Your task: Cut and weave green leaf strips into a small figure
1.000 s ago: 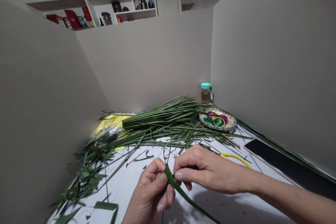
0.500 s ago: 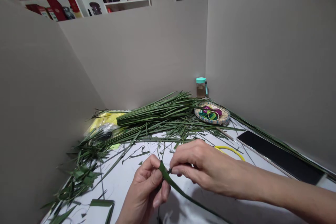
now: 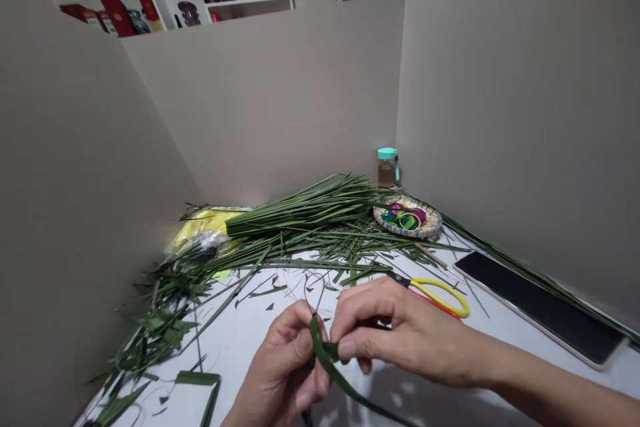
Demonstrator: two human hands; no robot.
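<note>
Between my two hands is a long green leaf strip (image 3: pixel 345 383), bent near its top and trailing down to the right. My left hand (image 3: pixel 287 360) pinches it around the bend, with a thin loop standing up above the fingertips. The thumb and forefinger of my right hand (image 3: pixel 395 330) grip a short folded part of leaf just right of the bend. Part of the leaf is hidden behind my left fingers. Scissors (image 3: pixel 443 293) with yellow and red handles lie just beyond my right hand.
A bundle of long green leaves (image 3: pixel 300 207) lies at the back, with trimmings scattered left. A woven basket (image 3: pixel 433 230) holds coloured bits. Behind it stands a lidded bottle (image 3: pixel 387 173). A dark-screened tablet or phone (image 3: pixel 540 307) lies right, near a thin tool (image 3: pixel 433 255).
Both hands have shifted slightly right and down in view. My right hand now holds a folded part of leaf out from the bend, and more of the scissors shows.
</note>
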